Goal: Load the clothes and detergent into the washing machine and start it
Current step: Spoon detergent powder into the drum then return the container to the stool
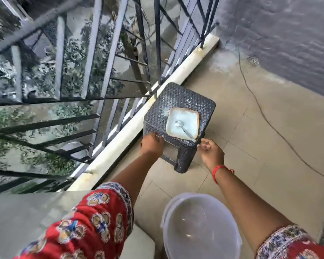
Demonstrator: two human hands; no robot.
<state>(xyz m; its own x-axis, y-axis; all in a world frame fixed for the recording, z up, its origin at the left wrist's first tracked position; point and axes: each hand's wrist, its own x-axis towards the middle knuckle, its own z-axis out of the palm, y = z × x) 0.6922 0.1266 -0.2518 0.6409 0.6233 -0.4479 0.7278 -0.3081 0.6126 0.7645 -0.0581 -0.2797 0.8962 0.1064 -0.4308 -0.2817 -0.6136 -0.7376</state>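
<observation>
Hands, two, at one dark woven stool (178, 103) by the railing (94, 58), left hand (152, 143) clasping its near edge, right hand (210, 152) spread beside the corner (touch unclear), one square detergent container (183, 118) holding one spoon (183, 128) on top, one translucent bucket (198, 227) on the floor below.

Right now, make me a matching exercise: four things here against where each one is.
Things:
1. spoon
2. tray
3. left hand
4. bucket

Places:
A. on the stool
B. on the floor, nearest the camera
C. in the tray
D. on the stool's near left edge

Pairs: 1-C, 2-A, 3-D, 4-B
</observation>
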